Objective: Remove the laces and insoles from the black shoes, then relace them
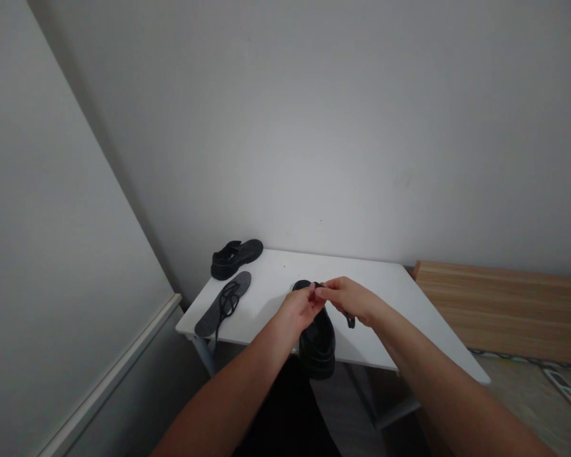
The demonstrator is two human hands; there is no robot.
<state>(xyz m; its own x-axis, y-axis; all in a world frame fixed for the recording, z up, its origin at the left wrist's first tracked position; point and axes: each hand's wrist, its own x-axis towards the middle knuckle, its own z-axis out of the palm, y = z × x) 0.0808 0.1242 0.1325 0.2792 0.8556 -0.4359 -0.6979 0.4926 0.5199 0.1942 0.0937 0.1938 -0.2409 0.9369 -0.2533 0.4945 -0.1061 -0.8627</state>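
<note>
Left hand: the left hand (299, 309) is curled over the top of the shoe, its fingers bunched together and pinching the thin black lace (320, 286) close to the eyelets.

Right hand: the right hand (348, 299) reaches in from the other side, nearly closed, with its fingertips (320, 292) meeting the left hand's and gripping the same lace.

Main shoe: a glossy black leather lace-up shoe (318, 346) sits under both hands, toe towards the person. It lies at the near edge of the table, and the toe seems to jut past that edge. The hands hide most of its opening.

Lace: a short loose end of the lace hangs beside the right hand, just above the tabletop.

Table: a white rectangular table (276, 273) stands in the corner against a pale grey wall (314, 127).

Far left of table: a second black shoe (236, 259) lies on its side. Just beside it rests a long grey insole (207, 320), with a tangled black lace (229, 299) lying across it.

Floor, right: a flat light wooden board (499, 311) leans beside the table.
</note>
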